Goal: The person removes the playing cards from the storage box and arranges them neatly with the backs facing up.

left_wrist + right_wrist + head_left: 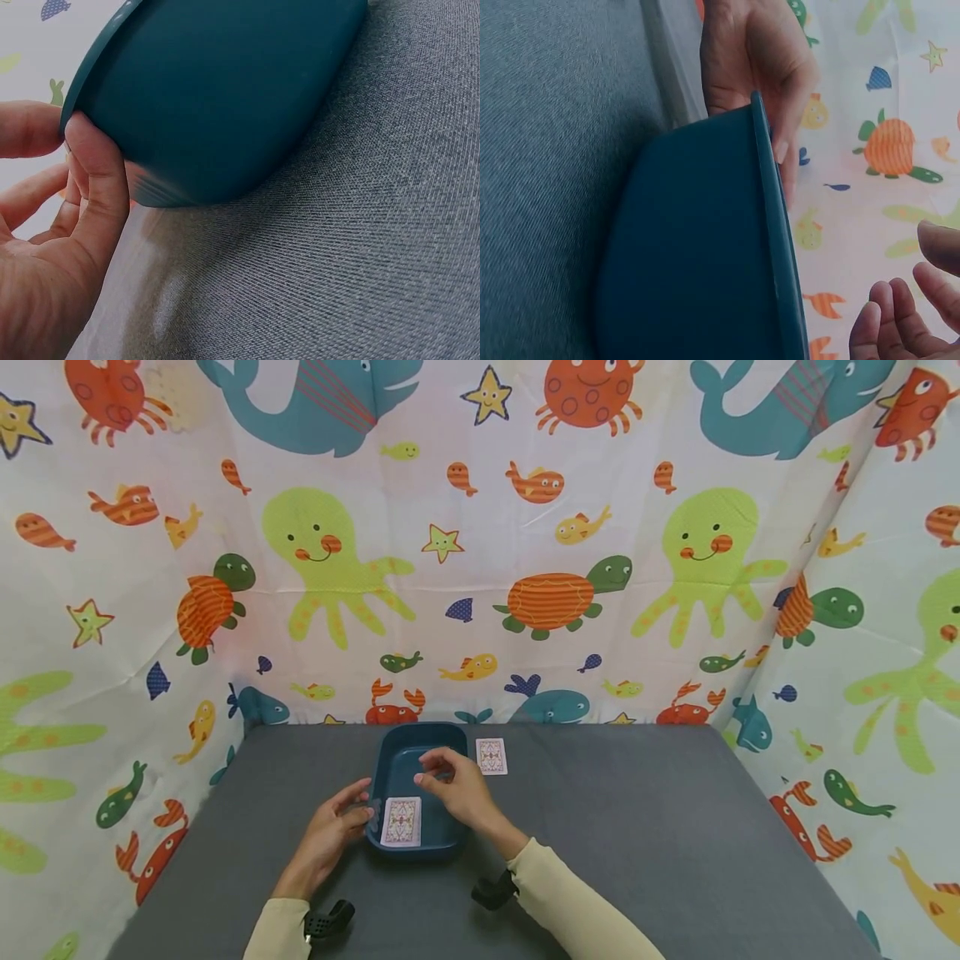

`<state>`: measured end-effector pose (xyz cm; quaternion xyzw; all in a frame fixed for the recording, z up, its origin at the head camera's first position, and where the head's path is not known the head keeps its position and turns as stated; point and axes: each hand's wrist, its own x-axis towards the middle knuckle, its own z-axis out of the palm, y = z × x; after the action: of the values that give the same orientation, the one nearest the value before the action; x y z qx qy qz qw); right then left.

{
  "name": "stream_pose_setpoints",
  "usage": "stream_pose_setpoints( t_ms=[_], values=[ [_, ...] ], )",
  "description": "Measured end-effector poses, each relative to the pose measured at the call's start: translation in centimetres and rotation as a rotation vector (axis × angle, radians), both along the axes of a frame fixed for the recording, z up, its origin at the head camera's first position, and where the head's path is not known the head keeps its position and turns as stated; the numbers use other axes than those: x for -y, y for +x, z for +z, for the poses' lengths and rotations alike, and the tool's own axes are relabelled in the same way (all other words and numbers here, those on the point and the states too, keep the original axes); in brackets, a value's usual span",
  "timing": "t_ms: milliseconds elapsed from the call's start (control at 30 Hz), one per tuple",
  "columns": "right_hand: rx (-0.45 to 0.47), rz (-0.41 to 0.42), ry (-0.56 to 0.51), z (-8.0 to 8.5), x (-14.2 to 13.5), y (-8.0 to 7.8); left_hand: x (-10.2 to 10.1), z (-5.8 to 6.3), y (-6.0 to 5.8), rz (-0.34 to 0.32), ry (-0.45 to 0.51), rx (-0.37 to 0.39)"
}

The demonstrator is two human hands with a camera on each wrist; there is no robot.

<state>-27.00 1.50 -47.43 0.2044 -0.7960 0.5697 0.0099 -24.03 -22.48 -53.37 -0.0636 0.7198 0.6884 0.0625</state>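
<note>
A dark teal rectangular tray (pixel 461 827) stands on the grey table. Inside it, toward the near left corner, lies a playing card (pixel 401 821) with a red patterned back up. My left hand (pixel 324 842) is at the tray's left side; in the left wrist view its thumb and forefinger pinch the rim of the tray (pixel 217 90). Above the tray's right half hovers my right hand (pixel 459 789), fingers loosely bent; in the right wrist view nothing shows between the thumb and fingers (pixel 900 319). A second card (pixel 492 757) lies face down on the table, just right of the tray.
The grey cloth-covered table (pixel 637 843) extends to both sides of the tray. A white curtain (pixel 465 660) printed with sea animals hangs behind the table and along both sides. Dark wrist devices (pixel 330 920) are strapped to both wrists.
</note>
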Motion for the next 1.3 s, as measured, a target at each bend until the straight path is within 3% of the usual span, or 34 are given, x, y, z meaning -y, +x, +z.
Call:
stream_pose_setpoints(
  t_ms=[667,1000,1300],
  values=[
    [0.086,0.040,0.198,-0.7,2.5,-1.6,0.1,0.2,0.0,-0.021,0.000,-0.001],
    [0.144,0.027,0.232,-2.4,2.8,-2.5,-0.2,-0.1,0.5,-0.012,-0.008,0.014],
    [0.211,-0.009,0.284,-3.1,3.3,-3.2,0.0,-0.3,0.2,-0.009,0.003,-0.006]
  ],
)
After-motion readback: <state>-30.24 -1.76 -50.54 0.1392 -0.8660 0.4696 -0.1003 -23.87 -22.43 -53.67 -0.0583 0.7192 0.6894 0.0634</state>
